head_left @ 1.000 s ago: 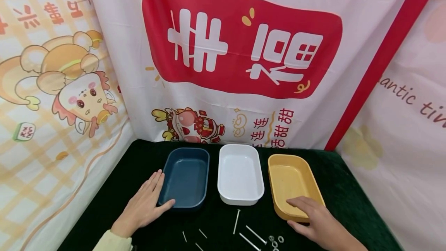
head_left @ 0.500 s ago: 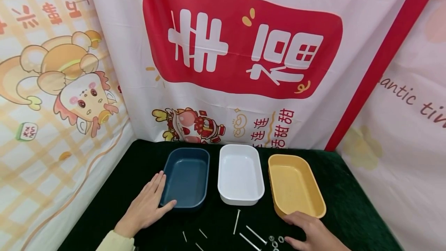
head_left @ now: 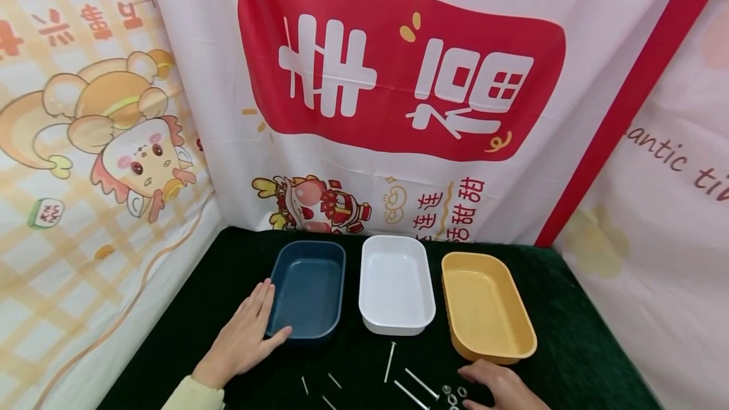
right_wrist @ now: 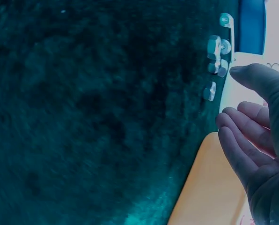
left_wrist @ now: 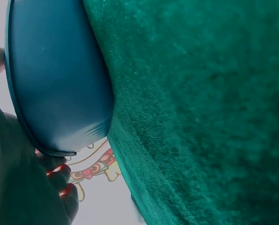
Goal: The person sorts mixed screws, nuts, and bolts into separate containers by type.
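My left hand (head_left: 239, 337) rests with straight fingers on the left rim of the dark blue tray (head_left: 310, 293). The left wrist view shows that tray's outer wall (left_wrist: 60, 70) and the fingers at its rim. My right hand (head_left: 504, 385) is in front of the yellow tray (head_left: 490, 309), just right of several metal nuts (head_left: 452, 398). Its thumb and fingers are apart with nothing between them; in the right wrist view the thumb (right_wrist: 256, 77) points toward the nuts (right_wrist: 214, 51). Long bolts (head_left: 422, 383) lie left of the nuts.
A white tray (head_left: 397, 286) stands between the blue and yellow ones. Several short thin metal pins (head_left: 334, 381) lie on the dark green cloth (head_left: 575, 334) in front of the blue tray. Printed fabric (head_left: 398, 81) hangs behind and at both sides.
My right hand has come back from over the yellow tray's front edge, down and slightly left to beside the nuts. The left hand stays at the blue tray; the view shifts slightly.
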{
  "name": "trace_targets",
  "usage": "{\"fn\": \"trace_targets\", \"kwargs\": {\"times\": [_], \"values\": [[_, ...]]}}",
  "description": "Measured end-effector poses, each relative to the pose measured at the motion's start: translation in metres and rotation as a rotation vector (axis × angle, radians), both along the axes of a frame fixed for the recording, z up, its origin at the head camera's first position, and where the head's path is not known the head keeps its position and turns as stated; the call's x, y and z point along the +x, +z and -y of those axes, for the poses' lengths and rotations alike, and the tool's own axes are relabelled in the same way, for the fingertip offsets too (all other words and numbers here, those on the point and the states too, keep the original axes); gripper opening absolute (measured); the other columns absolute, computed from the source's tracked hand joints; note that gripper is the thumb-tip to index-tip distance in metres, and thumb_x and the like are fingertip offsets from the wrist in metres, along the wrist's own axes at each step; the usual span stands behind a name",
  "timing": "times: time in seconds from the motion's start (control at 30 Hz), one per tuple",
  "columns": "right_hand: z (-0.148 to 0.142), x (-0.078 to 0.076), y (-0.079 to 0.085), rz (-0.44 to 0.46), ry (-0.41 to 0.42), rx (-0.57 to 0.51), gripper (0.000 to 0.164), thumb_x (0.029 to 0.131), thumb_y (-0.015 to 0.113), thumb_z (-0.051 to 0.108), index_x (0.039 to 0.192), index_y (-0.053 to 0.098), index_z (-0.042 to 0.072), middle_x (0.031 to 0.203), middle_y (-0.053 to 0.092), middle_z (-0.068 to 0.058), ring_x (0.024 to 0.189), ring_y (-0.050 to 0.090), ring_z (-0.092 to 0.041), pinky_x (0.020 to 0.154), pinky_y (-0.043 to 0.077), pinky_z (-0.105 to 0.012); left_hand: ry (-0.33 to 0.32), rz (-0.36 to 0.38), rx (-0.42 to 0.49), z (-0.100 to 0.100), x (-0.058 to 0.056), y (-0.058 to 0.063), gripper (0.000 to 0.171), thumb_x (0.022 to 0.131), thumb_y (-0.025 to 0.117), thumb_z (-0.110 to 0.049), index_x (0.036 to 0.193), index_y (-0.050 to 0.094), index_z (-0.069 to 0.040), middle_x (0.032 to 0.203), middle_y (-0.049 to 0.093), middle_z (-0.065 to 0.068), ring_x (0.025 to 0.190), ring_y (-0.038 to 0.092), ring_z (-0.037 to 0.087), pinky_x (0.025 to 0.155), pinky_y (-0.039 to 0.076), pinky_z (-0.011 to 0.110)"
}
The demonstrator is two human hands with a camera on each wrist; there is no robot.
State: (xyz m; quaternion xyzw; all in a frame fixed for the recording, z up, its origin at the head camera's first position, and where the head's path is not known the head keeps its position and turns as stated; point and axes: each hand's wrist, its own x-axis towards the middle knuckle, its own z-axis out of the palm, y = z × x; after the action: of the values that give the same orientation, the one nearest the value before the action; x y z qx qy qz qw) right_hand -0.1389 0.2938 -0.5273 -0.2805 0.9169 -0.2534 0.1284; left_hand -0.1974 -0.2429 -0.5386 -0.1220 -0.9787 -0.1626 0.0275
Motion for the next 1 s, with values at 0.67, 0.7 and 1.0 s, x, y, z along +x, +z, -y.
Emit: {"fn": "trace_targets", "kwargs": {"times": [0.67, 0.7, 1.0], "values": [[0.0, -0.009, -0.013, -0.039, 0.091, 0.032, 0.029, 0.093, 0.08, 0.033, 0.115, 0.077, 0.013, 0.098, 0.068, 0.015, 0.086, 0.058, 0.008, 0.07, 0.055, -0.021, 0.002, 0.01, -0.008, -0.001, 0.001, -0.001, 0.103, 0.1, 0.051, -0.072, 0.167, 0.021, 0.0, 0.177, 0.015, 0.019, 0.164, 0.018, 0.042, 0.13, 0.024, 0.065], [0.001, -0.009, -0.013, -0.044, 0.097, 0.043, 0.028, 0.093, 0.08, 0.032, 0.114, 0.077, 0.014, 0.097, 0.067, 0.015, 0.085, 0.057, 0.008, 0.07, 0.055, -0.021, 0.003, 0.011, -0.007, -0.001, 0.001, -0.001, 0.103, 0.1, 0.051, -0.072, 0.167, 0.021, 0.0, 0.177, 0.016, 0.019, 0.164, 0.018, 0.042, 0.13, 0.024, 0.065], [0.007, -0.012, -0.008, -0.023, 0.091, 0.084, 0.017, 0.091, 0.082, 0.022, 0.107, 0.079, 0.017, 0.092, 0.065, 0.015, 0.08, 0.056, 0.008, 0.067, 0.054, -0.02, 0.001, 0.016, -0.001, -0.002, 0.0, -0.001, 0.104, 0.1, 0.05, -0.073, 0.168, 0.02, -0.001, 0.178, 0.013, 0.018, 0.164, 0.016, 0.041, 0.13, 0.023, 0.065]]}}
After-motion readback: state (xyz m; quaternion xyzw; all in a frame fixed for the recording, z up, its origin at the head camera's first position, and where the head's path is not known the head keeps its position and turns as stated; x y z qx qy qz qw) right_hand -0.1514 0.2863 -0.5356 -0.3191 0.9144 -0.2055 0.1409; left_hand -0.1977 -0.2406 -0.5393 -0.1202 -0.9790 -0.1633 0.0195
